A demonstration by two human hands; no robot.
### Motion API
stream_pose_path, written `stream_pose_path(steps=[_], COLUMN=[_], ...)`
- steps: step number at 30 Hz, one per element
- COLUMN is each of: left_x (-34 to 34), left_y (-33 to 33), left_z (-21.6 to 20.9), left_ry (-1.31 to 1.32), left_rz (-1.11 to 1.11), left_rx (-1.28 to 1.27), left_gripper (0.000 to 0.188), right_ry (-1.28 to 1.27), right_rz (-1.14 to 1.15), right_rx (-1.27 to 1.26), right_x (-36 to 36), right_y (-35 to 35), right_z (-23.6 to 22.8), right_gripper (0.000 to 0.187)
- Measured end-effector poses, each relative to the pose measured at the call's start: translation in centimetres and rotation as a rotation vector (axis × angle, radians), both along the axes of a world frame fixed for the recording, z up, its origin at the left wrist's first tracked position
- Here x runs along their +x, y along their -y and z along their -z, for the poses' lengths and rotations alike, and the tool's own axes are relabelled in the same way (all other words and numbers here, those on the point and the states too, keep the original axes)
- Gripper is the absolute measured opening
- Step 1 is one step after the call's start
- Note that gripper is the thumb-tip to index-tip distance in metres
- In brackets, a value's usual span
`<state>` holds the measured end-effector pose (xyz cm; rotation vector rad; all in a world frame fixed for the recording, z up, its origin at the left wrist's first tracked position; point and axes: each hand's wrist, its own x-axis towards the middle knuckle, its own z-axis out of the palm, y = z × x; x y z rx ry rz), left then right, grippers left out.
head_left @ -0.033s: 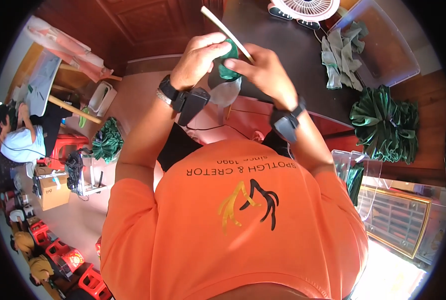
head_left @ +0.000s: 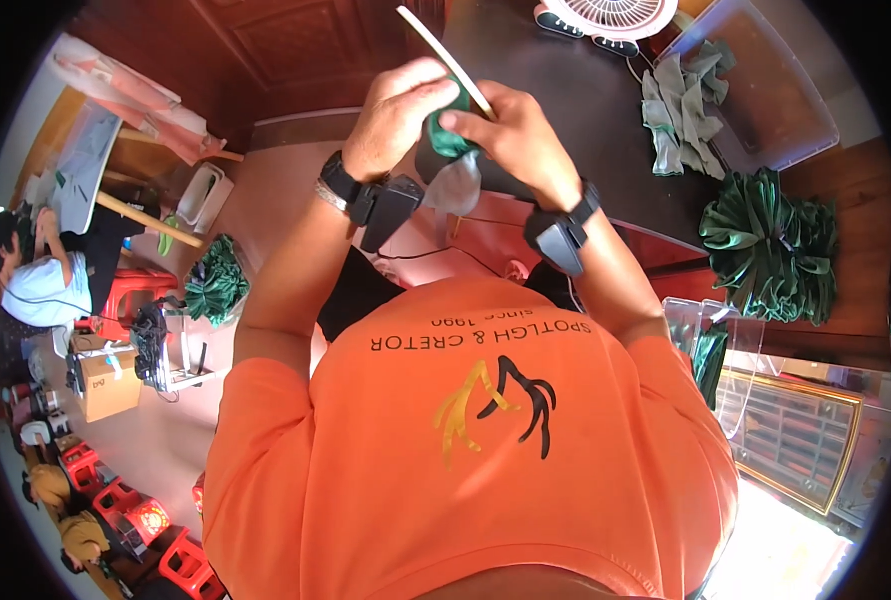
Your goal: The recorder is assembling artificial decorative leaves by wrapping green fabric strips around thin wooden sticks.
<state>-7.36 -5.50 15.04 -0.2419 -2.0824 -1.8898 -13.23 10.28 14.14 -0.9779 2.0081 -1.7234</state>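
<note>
In front of my chest, my left hand [head_left: 391, 120] is closed, pinching a small dark green piece of shiny cloth [head_left: 449, 138] between thumb and fingers. Opposite it, my right hand [head_left: 521, 135] has its thumb pressed on the same cloth. A thin pale stick [head_left: 434, 42] slants up to the left, its lower end in the right fingers. Below the green cloth hangs a whitish, thin, sheer-looking piece [head_left: 454, 188]. Both hands are above the near left corner of a dark table [head_left: 581, 130]. Each wrist wears a black strapped device.
On the table's far side are a fan [head_left: 616, 14], grey-green cloth pieces [head_left: 681, 115] and a clear plastic box [head_left: 801, 105]. A green cloth bundle [head_left: 766, 245] lies at the right, another [head_left: 216, 280] at the left. Beyond that, a person [head_left: 46, 285] sits by a red stool [head_left: 131, 295].
Both hands have shifted slightly left with the stick and cloth. The green cloth looks more bunched, and the whitish piece below it has swung.
</note>
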Motion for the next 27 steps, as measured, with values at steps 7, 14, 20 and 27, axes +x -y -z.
stream_pose_path(steps=[7, 14, 20, 27], left_x=[2.1, 3.5, 3.2, 2.9], left_y=[-0.6, -0.5, -0.6, 0.4], left_z=[5.0, 5.9, 5.4, 5.3], left_ry=[-0.210, -0.376, -0.366, -0.107], left_rz=[-0.207, -0.482, -0.440, -0.165], left_rx=[0.103, -0.460, -0.542, -0.102], left_gripper=[0.021, 0.016, 0.028, 0.026], right_ry=[0.443, 0.430, 0.341, 0.137], right_rz=[0.034, 0.158, 0.169, 0.154], right_rx=[-0.251, -0.422, -0.387, -0.324], right_x=[-1.2, -0.9, 0.3, -0.3], right_y=[2.3, 3.0, 3.4, 4.0], right_z=[0.1, 0.7, -0.5, -1.3], right_gripper=[0.009, 0.009, 0.009, 0.018])
